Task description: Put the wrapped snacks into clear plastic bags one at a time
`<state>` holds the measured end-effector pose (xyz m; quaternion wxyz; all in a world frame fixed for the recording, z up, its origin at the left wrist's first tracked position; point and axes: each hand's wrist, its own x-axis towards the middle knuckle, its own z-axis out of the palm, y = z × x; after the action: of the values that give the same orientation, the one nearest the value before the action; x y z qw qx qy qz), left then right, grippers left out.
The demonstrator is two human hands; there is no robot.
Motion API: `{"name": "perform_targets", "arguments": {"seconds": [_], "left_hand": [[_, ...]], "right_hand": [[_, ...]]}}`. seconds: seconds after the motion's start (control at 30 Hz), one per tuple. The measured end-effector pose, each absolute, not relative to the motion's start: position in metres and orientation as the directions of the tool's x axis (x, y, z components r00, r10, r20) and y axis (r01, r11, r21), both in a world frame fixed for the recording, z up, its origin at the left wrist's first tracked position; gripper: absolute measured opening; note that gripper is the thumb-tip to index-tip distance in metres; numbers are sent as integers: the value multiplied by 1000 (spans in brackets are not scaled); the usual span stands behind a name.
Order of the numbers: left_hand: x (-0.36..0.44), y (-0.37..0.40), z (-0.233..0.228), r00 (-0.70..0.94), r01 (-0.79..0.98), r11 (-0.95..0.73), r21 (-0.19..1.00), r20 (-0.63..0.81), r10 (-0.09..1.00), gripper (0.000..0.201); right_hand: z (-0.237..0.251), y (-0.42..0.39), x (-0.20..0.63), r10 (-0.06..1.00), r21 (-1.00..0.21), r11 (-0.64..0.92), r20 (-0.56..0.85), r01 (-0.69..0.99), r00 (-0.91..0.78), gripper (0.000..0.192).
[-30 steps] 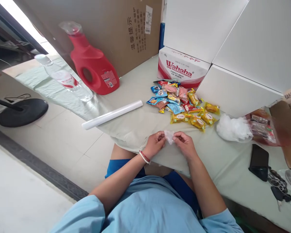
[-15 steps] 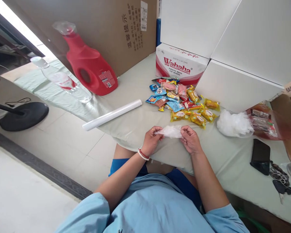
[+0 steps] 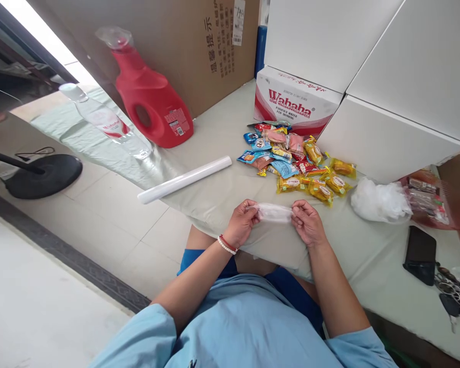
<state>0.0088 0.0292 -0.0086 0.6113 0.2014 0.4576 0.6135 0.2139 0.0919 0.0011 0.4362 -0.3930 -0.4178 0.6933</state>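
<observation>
Between my hands a thin, see-through plastic cover [image 3: 275, 212] is stretched sideways, gathered into a narrow strip above the table's near edge. My left hand [image 3: 244, 221] pinches its left end, a ring on one finger and a red and white bracelet at the wrist. The right end sits in the closed fingers of my right hand [image 3: 307, 222]. Just beyond lies a pile of wrapped snacks [image 3: 287, 153], with yellow-wrapped cakes [image 3: 320, 191] nearest to me. A bunch of similar white, filmy plastic [image 3: 381, 200] rests to the right of the snacks.
A white roll [image 3: 184, 180] lies at left, with a red jug [image 3: 157, 110] and a water bottle [image 3: 107, 122] behind it. White boxes and a Wahaha carton [image 3: 295, 102] stand at the back. A phone [image 3: 420, 254], keys [image 3: 451, 291] and a red basket [image 3: 444, 197] are at right.
The plastic cover has been drawn out from a bunched shape into a flatter, straighter strip. My hands have moved slightly apart. The whole view has shifted a little.
</observation>
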Motion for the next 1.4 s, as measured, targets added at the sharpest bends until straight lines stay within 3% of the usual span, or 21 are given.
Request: {"name": "perform_targets", "arguments": {"seconds": [0.1,0.2,0.27,0.33,0.43,0.53,0.63,0.73,0.8,0.97,1.17,1.3,1.4], "left_hand": [[12,28,-4,-254,-386,141,912,-253,934,34],[16,27,3,-324,-211,99,972,-165,931,32],[15,29,7,-330,-161,98,982,-147,933,33],[9,33,10,-280,-171,134,976,-178,943,38],[-4,38,12,-164,-277,227,934,-279,946,46],[-11,38,14,-283,-316,185,931,-278,918,48],[-3,30,18,-331,-232,156,960,-228,916,46],[14,24,21,-130,-111,186,976,-200,971,50],[21,25,21,-84,-65,179,982,-184,979,50],[-3,31,28,-243,-324,185,928,-271,932,46],[-54,18,36,-361,-391,157,907,-308,880,50],[-66,12,25,-310,-318,226,921,-326,893,50],[-62,14,13,-264,-257,272,927,-339,903,49]], "right_hand": [[-1,93,216,956,-944,-188,-113,-270,-269,33],[-4,90,216,917,-976,-132,-53,-176,-395,53],[-5,88,216,894,-990,-122,-78,-72,-441,53],[-5,88,217,923,-991,-129,-106,-38,-370,38],[-1,89,219,953,-967,-186,-133,-176,-274,33],[7,89,219,926,-911,-299,-206,-284,-315,40],[12,86,217,909,-887,-347,-240,-303,-340,44],[12,84,216,895,-881,-354,-221,-314,-388,44],[11,84,217,893,-880,-352,-215,-318,-394,44],[6,97,224,980,-908,-195,-163,-371,-116,46],[10,98,236,980,-962,-199,-201,-185,-11,49],[14,82,261,980,-978,-198,-198,-73,-1,45],[12,69,286,986,-979,-165,-168,119,-13,44]]}}
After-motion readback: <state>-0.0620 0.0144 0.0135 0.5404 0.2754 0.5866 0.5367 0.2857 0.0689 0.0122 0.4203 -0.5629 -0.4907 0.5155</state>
